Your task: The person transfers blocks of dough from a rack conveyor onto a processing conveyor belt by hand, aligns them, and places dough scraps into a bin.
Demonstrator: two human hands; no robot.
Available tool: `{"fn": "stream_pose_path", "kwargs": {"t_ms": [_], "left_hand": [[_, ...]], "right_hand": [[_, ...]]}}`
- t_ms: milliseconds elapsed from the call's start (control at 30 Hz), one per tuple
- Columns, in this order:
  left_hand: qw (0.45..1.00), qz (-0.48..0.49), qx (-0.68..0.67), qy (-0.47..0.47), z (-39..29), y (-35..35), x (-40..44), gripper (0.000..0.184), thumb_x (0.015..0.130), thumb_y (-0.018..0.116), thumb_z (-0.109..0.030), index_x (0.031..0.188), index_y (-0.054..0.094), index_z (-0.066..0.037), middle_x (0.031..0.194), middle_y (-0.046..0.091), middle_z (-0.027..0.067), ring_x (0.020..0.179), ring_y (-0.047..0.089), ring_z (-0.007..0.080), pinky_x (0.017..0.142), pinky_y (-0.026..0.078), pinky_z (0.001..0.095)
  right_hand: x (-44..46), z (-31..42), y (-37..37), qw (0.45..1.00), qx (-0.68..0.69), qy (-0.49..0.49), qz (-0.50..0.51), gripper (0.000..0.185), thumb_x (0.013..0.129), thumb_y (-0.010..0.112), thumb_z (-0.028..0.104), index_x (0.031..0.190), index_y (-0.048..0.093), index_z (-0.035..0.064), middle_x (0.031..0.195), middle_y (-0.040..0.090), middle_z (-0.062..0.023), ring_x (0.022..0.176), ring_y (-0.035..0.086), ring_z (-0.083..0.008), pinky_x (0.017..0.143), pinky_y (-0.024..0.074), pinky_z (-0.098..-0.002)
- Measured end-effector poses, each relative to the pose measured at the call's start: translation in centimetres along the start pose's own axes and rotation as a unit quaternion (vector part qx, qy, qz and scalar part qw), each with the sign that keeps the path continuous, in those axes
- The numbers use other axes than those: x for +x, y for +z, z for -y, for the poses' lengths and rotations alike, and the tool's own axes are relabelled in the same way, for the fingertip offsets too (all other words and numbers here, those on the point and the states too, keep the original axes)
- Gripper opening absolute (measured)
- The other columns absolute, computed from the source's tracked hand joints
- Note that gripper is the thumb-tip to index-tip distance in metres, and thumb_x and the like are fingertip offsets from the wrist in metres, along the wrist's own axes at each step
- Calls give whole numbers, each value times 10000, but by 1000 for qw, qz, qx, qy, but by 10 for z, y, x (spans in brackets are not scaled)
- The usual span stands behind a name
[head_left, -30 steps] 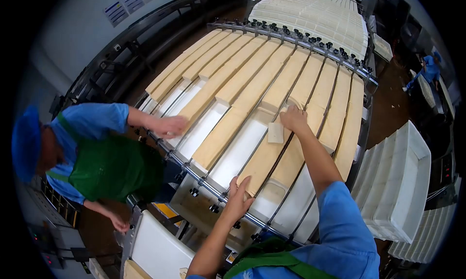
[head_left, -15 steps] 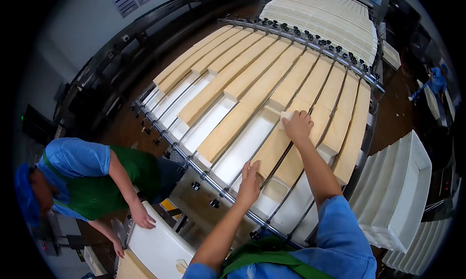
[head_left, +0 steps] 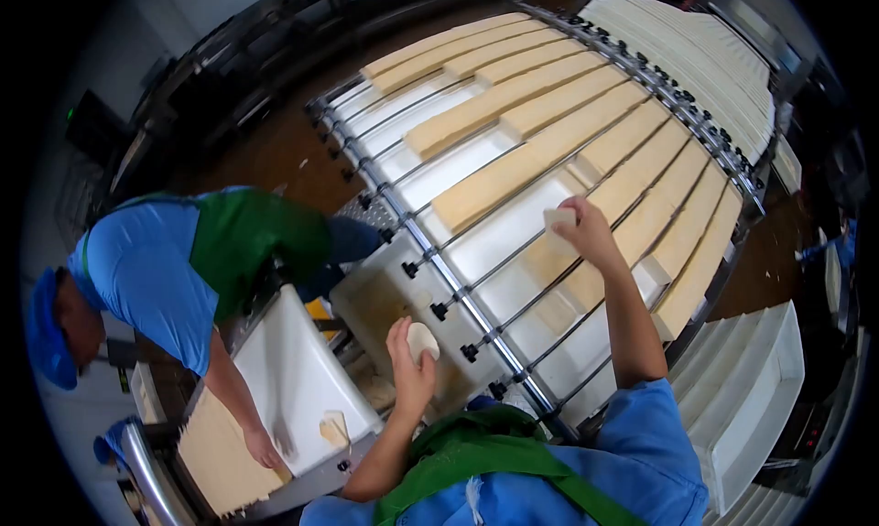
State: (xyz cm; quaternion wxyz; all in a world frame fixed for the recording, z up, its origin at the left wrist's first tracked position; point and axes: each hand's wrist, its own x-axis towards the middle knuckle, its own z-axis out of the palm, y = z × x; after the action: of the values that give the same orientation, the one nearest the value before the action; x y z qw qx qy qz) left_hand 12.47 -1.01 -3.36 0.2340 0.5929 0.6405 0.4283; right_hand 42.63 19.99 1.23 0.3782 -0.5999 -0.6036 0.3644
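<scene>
My left hand (head_left: 410, 370) is curled around a rounded pale piece of dough (head_left: 423, 341), held above a bin (head_left: 366, 292). My right hand (head_left: 588, 235) grips a small flat white piece (head_left: 558, 218), which resembles a scraper, over the white table (head_left: 476, 256). Long beige dough-like slabs (head_left: 513, 178) lie in rows between thin metal rods (head_left: 513, 274). Faint beige marks (head_left: 549, 251) show on the white surface below my right hand.
A co-worker in a green apron (head_left: 265, 233) leans over a white belt (head_left: 284, 361) carrying a beige sheet (head_left: 224, 453). White trays (head_left: 746, 370) are stacked at right. A metal rail with black knobs (head_left: 472, 311) runs along the table's near edge.
My left hand has left the slab and moved down-left with a rounded piece in it. My right hand has lifted. Slab ends between my hands no longer lie there. The view has shifted.
</scene>
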Motion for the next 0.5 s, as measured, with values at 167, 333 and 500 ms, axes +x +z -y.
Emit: {"fn": "stream_pose_path", "kwargs": {"t_ms": [167, 333, 500], "left_hand": [[983, -25, 156, -98, 42, -22, -44, 722, 772, 604, -30, 1416, 276, -31, 1442, 174, 302, 1327, 222, 448, 1090, 221, 469], [986, -42, 104, -123, 44, -53, -75, 730, 784, 638, -107, 1417, 280, -37, 1453, 145, 310, 1344, 187, 461, 1098, 204, 481], [982, -127, 7, -139, 50, -92, -113, 607, 811, 590, -78, 1367, 351, -31, 1384, 299, 241, 1286, 319, 383, 1057, 309, 424]], "right_hand": [[-43, -6, 56, 951, -264, -100, 124, 296, 701, 710, 91, 976, 608, 47, 1007, 616, -168, 936, 594, -327, 799, 473, -387], [-52, -27, 87, 886, -449, -117, 14, 323, 761, 647, 152, 1075, 589, 103, 1198, 532, -147, 1063, 519, -317, 822, 451, -400], [-52, -49, 92, 791, -599, -94, -87, 542, 785, 566, 125, 1317, 462, 129, 1339, 434, -176, 1155, 452, -314, 857, 424, -481]]}}
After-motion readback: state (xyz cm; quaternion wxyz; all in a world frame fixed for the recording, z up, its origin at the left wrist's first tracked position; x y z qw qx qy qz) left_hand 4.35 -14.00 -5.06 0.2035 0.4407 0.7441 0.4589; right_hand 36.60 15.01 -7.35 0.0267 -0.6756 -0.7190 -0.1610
